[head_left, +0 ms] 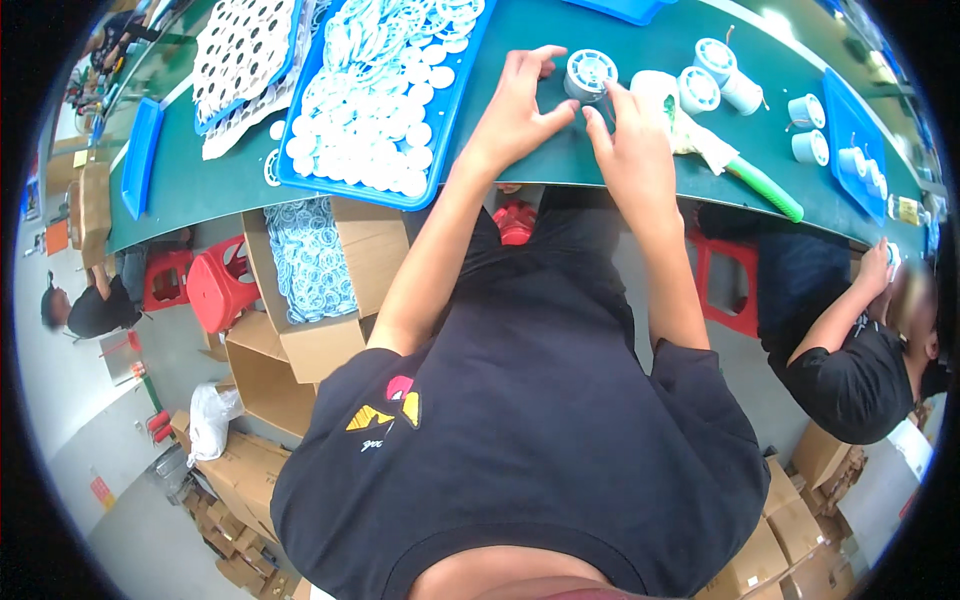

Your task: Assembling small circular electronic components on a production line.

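Observation:
A small white cylinder [589,77] with a slotted round top stands upright on the green table, between my two hands. To its left is my left hand [515,118], thumb and index finger spread apart around the near-left side, holding nothing. My right hand [640,150] is on the other side, its thumb and index finger apart and the fingertips at or very close to the cylinder's near-right edge; I cannot tell whether they touch. Beside the right hand lies a mallet with a green handle [765,188] and a head wrapped in white material.
A blue tray [432,185] heaped with white discs stands at left, near stacked perforated white sheets [243,50]. More white cylinders [698,90] stand at right, some in another blue tray [838,110]. Below are an open carton [365,235] and red stools [222,285]. A co-worker [850,370] sits at right.

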The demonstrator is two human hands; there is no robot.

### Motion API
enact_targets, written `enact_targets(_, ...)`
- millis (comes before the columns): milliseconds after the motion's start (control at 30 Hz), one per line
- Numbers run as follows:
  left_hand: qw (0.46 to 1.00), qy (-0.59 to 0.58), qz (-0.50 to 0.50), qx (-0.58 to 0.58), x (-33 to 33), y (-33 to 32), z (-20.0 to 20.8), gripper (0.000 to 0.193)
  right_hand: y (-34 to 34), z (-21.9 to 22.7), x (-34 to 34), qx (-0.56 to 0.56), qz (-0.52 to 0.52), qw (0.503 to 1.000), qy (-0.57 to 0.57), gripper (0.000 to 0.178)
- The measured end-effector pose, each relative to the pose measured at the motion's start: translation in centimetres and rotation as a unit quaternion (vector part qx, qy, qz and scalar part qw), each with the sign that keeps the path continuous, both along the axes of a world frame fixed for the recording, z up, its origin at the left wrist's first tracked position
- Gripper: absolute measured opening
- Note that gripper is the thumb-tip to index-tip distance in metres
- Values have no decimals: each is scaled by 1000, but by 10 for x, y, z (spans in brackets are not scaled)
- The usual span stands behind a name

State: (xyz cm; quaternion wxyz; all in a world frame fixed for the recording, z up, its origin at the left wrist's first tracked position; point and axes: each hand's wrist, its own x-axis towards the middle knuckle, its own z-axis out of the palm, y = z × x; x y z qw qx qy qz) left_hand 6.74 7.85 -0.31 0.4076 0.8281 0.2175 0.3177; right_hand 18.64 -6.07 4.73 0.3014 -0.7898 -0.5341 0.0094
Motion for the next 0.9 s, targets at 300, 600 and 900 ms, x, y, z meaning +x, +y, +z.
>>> enact_targets(300, 986, 63, 96, 120, -8, -13, 14, 84, 16, 9, 12, 15, 97, 991, 88, 22)
enact_targets(600, 990, 42, 110, 77, -37, -46, 2, 89, 109, 21, -31, 76, 265, 961, -3, 17)
enact_targets(900, 992, 22, 114, 55, -39, -50, -4, 79, 181, -23, -66, 5, 274, 954, -120, 18)
